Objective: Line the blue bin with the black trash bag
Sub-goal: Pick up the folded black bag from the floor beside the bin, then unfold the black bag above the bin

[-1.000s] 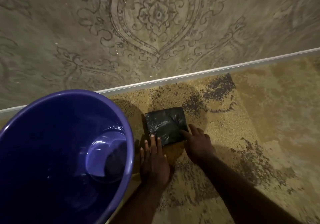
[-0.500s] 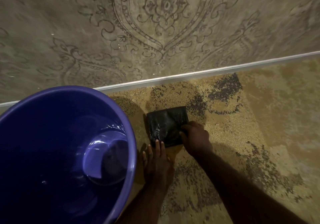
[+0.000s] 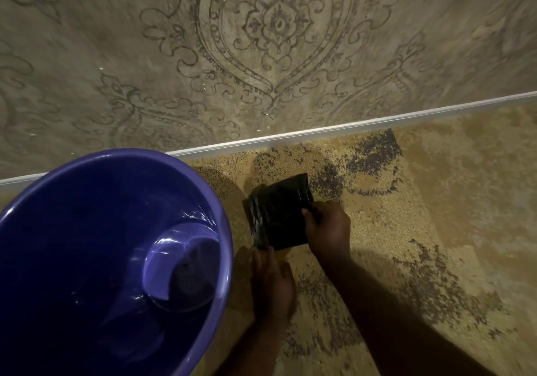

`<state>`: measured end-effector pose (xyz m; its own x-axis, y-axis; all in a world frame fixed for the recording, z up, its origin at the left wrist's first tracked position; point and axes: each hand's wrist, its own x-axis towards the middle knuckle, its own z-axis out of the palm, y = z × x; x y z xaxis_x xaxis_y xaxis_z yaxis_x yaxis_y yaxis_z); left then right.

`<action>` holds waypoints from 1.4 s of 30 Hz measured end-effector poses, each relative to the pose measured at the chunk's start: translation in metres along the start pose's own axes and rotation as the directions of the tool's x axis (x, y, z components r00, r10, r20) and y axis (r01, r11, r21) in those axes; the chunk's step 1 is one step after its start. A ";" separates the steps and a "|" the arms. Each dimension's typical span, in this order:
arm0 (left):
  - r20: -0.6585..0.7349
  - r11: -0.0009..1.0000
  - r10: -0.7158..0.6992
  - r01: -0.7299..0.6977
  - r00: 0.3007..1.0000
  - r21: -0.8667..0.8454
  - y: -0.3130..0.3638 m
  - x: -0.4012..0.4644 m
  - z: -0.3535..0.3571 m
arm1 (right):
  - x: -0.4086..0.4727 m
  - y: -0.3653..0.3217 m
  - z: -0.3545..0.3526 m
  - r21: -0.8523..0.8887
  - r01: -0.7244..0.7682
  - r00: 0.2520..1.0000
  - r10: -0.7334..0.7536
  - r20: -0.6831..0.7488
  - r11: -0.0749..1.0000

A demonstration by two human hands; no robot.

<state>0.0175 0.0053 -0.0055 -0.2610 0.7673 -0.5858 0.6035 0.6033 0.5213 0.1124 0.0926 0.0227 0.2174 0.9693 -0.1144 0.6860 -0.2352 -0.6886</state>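
Observation:
The blue bin [image 3: 223, 230] stands at the lower left, round and open, with nothing visible inside but its shiny bottom. Just right of its rim lies the black trash bag [image 3: 276, 216], folded into a small flat square, its right side lifted off the carpet. My right hand [image 3: 328, 229] grips the bag's right edge with closed fingers. My left hand [image 3: 273, 282] rests flat just below the bag, fingertips touching its lower left corner.
The floor is a tan carpet [image 3: 436, 216] with dark speckled patches. A white baseboard [image 3: 348, 127] runs across behind the bag, under a wall [image 3: 261, 41] with a grey ornamental pattern. The bin stands close to this wall.
My right hand went from lying open on the bag to closing on its right edge and tilting it up. My left hand slid back to the bag's lower corner.

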 end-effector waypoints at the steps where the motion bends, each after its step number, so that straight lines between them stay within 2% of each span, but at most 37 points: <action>1: -0.067 0.990 0.018 -0.028 0.998 -0.141 0.004 -0.007 -0.001 | -0.004 -0.003 -0.004 -0.004 0.046 0.998 -0.046 -0.033 0.999; 3: -0.158 0.879 0.006 -0.080 0.987 -0.469 0.021 -0.018 -0.008 | -0.013 -0.007 -0.014 -0.019 0.147 0.985 -0.148 -0.086 0.989; 5: -0.107 0.640 -0.076 -0.034 0.991 -0.768 0.041 -0.023 -0.019 | -0.019 -0.010 -0.023 -0.082 0.240 0.961 -0.249 -0.122 0.967; 6: -0.063 0.510 -0.085 -0.011 0.994 -0.860 0.050 -0.023 -0.025 | -0.022 -0.012 -0.027 -0.121 0.291 0.943 -0.306 -0.134 0.949; 8: -0.004 0.321 -0.068 0.018 0.998 -0.947 0.066 -0.024 -0.038 | -0.029 -0.016 -0.034 -0.204 0.413 0.884 -0.445 -0.144 0.888; 11: 0.070 0.080 -0.024 0.072 0.997 -0.994 0.083 -0.027 -0.059 | -0.047 -0.024 -0.044 -0.277 0.559 0.805 -0.592 -0.043 0.781; 13: 0.146 -0.013 0.021 0.147 0.989 -0.989 0.089 -0.032 -0.071 | -0.059 -0.030 -0.052 -0.277 0.626 0.759 -0.651 0.003 0.729; 14: 0.157 -0.004 0.027 0.157 0.987 -0.988 0.090 -0.036 -0.074 | -0.064 -0.034 -0.057 -0.281 0.654 0.734 -0.680 0.011 0.702; 17: 0.104 0.047 -0.136 0.111 0.985 -0.993 0.094 -0.046 -0.086 | -0.077 -0.047 -0.073 -0.278 0.712 0.683 -0.728 0.059 0.645; 19: 0.118 0.003 -0.173 0.120 0.978 -0.993 0.099 -0.056 -0.096 | -0.084 -0.056 -0.086 -0.243 0.715 0.687 -0.723 0.073 0.655; 20: 0.146 -0.033 -0.150 0.142 0.978 -0.989 0.102 -0.063 -0.101 | -0.088 -0.063 -0.095 -0.199 0.692 0.715 -0.697 0.054 0.694; 23: 0.145 -0.072 -0.112 0.138 0.983 -0.988 0.118 -0.087 -0.128 | -0.101 -0.085 -0.124 0.106 0.522 0.851 -0.508 -0.137 0.846; 25: 0.123 -0.101 -0.129 0.110 0.984 -0.989 0.130 -0.101 -0.148 | -0.108 -0.103 -0.141 0.333 0.336 0.931 -0.258 -0.258 0.881; 26: 0.128 -0.126 -0.116 0.113 0.985 -0.986 0.136 -0.108 -0.158 | -0.111 -0.115 -0.149 0.440 0.218 0.960 -0.111 -0.257 0.871; 28: 0.142 -0.155 -0.065 0.131 0.988 -0.979 0.144 -0.125 -0.181 | -0.113 -0.142 -0.162 0.644 -0.014 0.990 0.103 -0.101 0.765; 29: 0.148 -0.156 -0.047 0.140 0.988 -0.978 0.146 -0.134 -0.193 | -0.112 -0.156 -0.168 0.725 -0.116 0.989 0.144 0.023 0.679; 31: 0.151 -0.161 0.000 0.149 0.988 -0.976 0.149 -0.150 -0.217 | -0.110 -0.183 -0.180 0.814 -0.288 0.957 0.135 0.256 0.504; 32: 0.141 -0.157 0.020 0.143 0.990 -0.977 0.149 -0.160 -0.228 | -0.109 -0.199 -0.186 0.822 -0.337 0.939 0.108 0.325 0.458; 34: 0.114 -0.145 0.058 0.121 0.992 -0.982 0.148 -0.178 -0.254 | -0.110 -0.228 -0.197 0.820 -0.361 0.928 0.088 0.362 0.444; 36: 0.097 -0.093 0.090 0.105 0.991 -0.990 0.146 -0.198 -0.283 | -0.114 -0.256 -0.208 0.803 -0.311 0.946 0.086 0.313 0.508; 38: 0.078 0.003 0.140 0.078 0.987 -0.997 0.140 -0.218 -0.312 | -0.118 -0.281 -0.222 0.773 -0.253 0.961 0.056 0.272 0.582; 42: -0.025 0.295 0.284 -0.112 0.959 -0.949 0.129 -0.249 -0.386 | -0.129 -0.338 -0.255 0.703 -0.184 0.963 -0.016 0.267 0.687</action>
<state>-0.1299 -0.0238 0.4471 -0.0976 0.9121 -0.3982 -0.5079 0.2984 0.8081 0.0293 0.0294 0.4531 0.0130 0.9567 -0.2907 -0.0572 -0.2896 -0.9555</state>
